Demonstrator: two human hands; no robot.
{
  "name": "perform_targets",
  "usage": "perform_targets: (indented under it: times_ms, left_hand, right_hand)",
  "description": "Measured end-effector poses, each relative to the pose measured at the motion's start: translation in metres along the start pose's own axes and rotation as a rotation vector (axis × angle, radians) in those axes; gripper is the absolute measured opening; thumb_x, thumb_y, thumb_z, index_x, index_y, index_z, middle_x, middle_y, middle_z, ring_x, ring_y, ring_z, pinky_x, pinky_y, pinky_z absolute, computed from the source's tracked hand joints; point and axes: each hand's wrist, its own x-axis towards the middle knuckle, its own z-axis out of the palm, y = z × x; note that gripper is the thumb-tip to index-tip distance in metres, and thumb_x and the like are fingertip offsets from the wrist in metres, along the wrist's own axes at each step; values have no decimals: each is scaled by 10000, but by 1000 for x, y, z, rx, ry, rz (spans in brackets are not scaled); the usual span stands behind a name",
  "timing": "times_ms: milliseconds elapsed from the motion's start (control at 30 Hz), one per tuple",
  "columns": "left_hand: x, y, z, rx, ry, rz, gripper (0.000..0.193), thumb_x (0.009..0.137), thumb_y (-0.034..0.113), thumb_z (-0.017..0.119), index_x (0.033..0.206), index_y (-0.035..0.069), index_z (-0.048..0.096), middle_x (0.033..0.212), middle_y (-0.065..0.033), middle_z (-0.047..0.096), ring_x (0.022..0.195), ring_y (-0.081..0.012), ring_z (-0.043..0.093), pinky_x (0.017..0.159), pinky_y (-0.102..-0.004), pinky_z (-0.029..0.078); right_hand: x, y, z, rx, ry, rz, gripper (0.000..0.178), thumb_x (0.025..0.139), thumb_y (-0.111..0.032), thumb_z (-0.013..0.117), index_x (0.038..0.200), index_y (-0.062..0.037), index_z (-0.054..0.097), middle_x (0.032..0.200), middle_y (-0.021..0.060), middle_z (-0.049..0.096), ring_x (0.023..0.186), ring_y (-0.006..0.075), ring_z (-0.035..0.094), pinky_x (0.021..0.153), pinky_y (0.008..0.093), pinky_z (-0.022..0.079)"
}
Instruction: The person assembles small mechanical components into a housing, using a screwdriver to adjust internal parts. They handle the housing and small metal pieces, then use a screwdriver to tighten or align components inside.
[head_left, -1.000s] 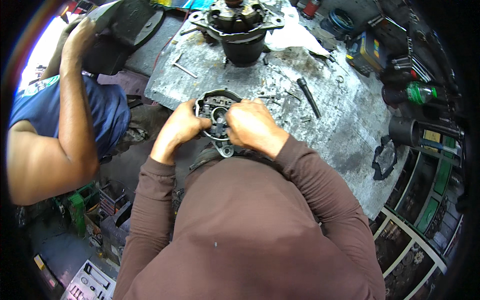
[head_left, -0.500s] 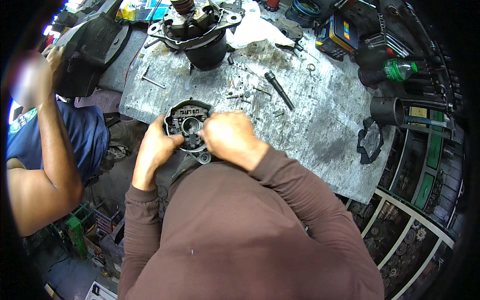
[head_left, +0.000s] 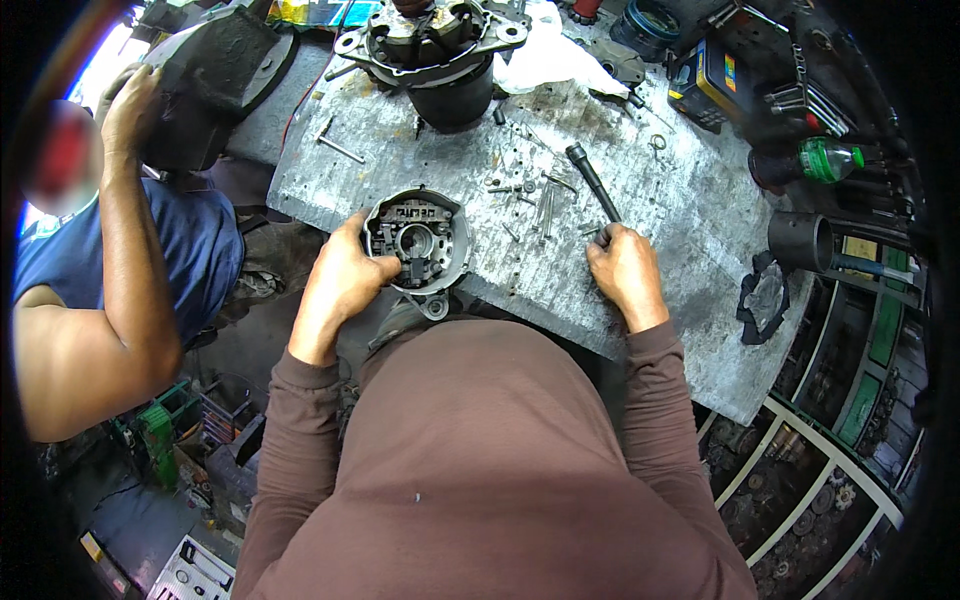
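Note:
My left hand [head_left: 345,285] grips the left rim of a round grey metal housing [head_left: 455,235], like an alternator end cover, with its thumb over the edge. The open side faces up and shows dark inner parts around a ring-shaped centre. The housing sits at the workbench's near edge, its mounting lug pointing toward me. Out to the right, my right hand [head_left: 630,270] is closed at the near end of a black flashlight [head_left: 592,180] lying slanted on the bench. Its fingertips are partly hidden. Small bolts and pins [head_left: 546,210] lie between the housing and the flashlight.
A larger machine part in a black pot [head_left: 450,95] stands at the back of the metal workbench [head_left: 690,220]. A T-handled tool [head_left: 340,145] lies left. At right are a green-labelled bottle [head_left: 825,160] and a metal cylinder [head_left: 800,240]. Another person's arm [head_left: 125,240] is at far left.
My right hand has left the housing and moved right to the flashlight's near end. My left hand keeps hold of the housing. The whole view has shifted slightly.

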Motion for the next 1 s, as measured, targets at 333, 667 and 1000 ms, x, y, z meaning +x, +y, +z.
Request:
perform_targets:
  times_ms: [333, 667, 1000]
  left_hand:
    - [0, -5, 1, 4, 1, -19, 672, 756, 142, 789, 1360, -116, 647, 1109, -301, 782, 1034, -360, 785, 928, -429, 593]
    - [-10, -11, 2, -30, 22, -56, 771, 824, 178, 774, 1476, -165, 545, 1215, -363, 745, 1126, -382, 772, 998, -430, 586]
    - [-10, -20, 3, -149, 35, -17, 720, 1013, 325, 688, 1544, -127, 511, 967, -225, 770, 788, -230, 734, 743, -368, 587]
  right_hand:
    - [-6, -49, 12, -216, 176, -304, 186, 834, -145, 812, 981, -36, 781, 1074, 134, 681, 1035, 342, 688, 873, 491, 566]
    - [0, -78, 35, -50, 222, -569, 212, 905, -176, 833, 1079, -61, 797, 988, 95, 666, 985, 321, 626, 880, 455, 511]
    - [-12, -148, 28, 349, -75, -867, 191, 927, -151, 802, 1073, -31, 775, 956, 133, 732, 961, 342, 729, 881, 459, 589]
